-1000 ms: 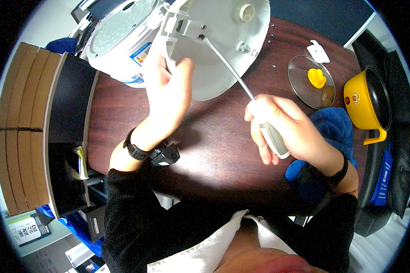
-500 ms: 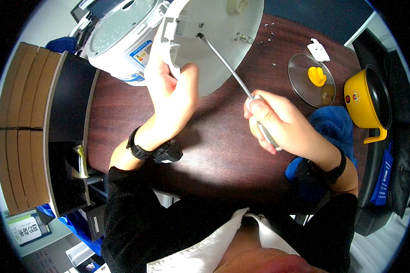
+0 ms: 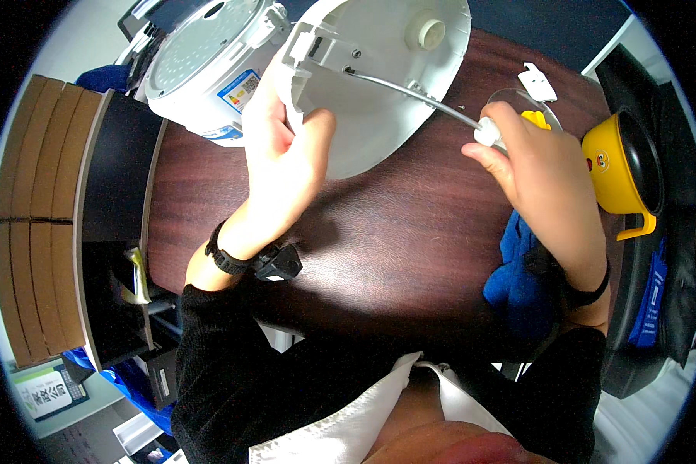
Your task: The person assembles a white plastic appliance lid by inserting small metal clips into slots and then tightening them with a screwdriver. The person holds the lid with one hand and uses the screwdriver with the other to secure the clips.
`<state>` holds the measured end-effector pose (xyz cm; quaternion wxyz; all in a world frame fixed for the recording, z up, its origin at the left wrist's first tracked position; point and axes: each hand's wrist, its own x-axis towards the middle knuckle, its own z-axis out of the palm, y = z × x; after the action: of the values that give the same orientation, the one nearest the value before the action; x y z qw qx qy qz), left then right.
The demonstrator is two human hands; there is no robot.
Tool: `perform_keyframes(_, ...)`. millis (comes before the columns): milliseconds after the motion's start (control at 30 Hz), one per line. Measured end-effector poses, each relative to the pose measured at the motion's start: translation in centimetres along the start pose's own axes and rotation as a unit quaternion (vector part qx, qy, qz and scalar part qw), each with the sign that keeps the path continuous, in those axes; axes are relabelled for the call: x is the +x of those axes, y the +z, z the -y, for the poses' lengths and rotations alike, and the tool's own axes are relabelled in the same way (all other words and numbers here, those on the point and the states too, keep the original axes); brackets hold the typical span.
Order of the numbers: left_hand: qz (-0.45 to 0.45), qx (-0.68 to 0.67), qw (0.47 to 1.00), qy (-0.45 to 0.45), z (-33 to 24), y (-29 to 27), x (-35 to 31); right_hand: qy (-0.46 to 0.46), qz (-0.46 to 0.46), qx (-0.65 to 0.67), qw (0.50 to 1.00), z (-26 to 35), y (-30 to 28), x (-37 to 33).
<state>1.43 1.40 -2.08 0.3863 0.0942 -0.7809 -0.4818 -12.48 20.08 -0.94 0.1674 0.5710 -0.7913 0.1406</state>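
Observation:
My left hand [image 3: 290, 151] grips the edge of a white curved plastic appliance shell [image 3: 371, 127], holding it tilted above the table with its inner side toward me. My right hand [image 3: 537, 155] is closed round the pale handle of a screwdriver [image 3: 441, 106]. Its long metal shaft slants to the upper left, and the tip sits at a small dark hole or screw in the shell, just below another metal screw [image 3: 356, 54]. A round white post [image 3: 430, 34] stands out from the shell's far inner side. Most of the screwdriver's handle is hidden by my fingers.
A white rice cooker [image 3: 209, 69] stands behind the shell at the left. To the right are a glass lid with a yellow knob [image 3: 535, 119], partly covered by my hand, a white plastic piece [image 3: 537, 83], a yellow pot [image 3: 615, 174] and a blue cloth [image 3: 514, 263]. Cardboard boxes [image 3: 42, 155] line the left.
My right hand has moved right and up, its grip shifting round the handle, so the screwdriver slants lower. The shell has shifted slightly right and down, hiding most of the loose screws behind it.

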Motion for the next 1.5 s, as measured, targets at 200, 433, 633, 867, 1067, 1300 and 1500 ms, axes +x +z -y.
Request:
perform_keyframes(200,0.064,0.031,0.997,-0.023,-0.1,-0.5,1.0,-0.008,-0.011,0.018,1.000,-1.6,-0.8,0.0)
perform_keyframes(433,0.037,0.033,0.999,-0.020,0.5,-0.5,1.5,0.107,0.184,0.383,0.899,-0.2,0.3,0.1)
perform_keyframes(633,0.039,0.017,0.999,-0.018,1.0,-0.4,1.7,0.278,0.313,0.717,0.558,1.7,0.5,-0.2)
perform_keyframes(867,0.011,0.050,0.998,0.030,1.5,0.0,1.2,0.285,0.311,0.742,0.521,2.8,0.8,-0.2)
perform_keyframes(1067,0.016,0.063,0.997,0.029,1.3,-0.2,1.0,0.174,0.255,0.525,0.793,1.3,1.5,0.3)
perform_keyframes(1300,0.038,0.056,0.998,0.014,0.7,-0.3,1.1,0.016,0.010,0.060,0.998,0.3,1.4,0.0)
perform_keyframes(1500,0.049,0.071,0.996,0.005,0.2,-0.4,1.3,-0.002,-0.049,0.027,0.998,-0.7,0.9,0.2)
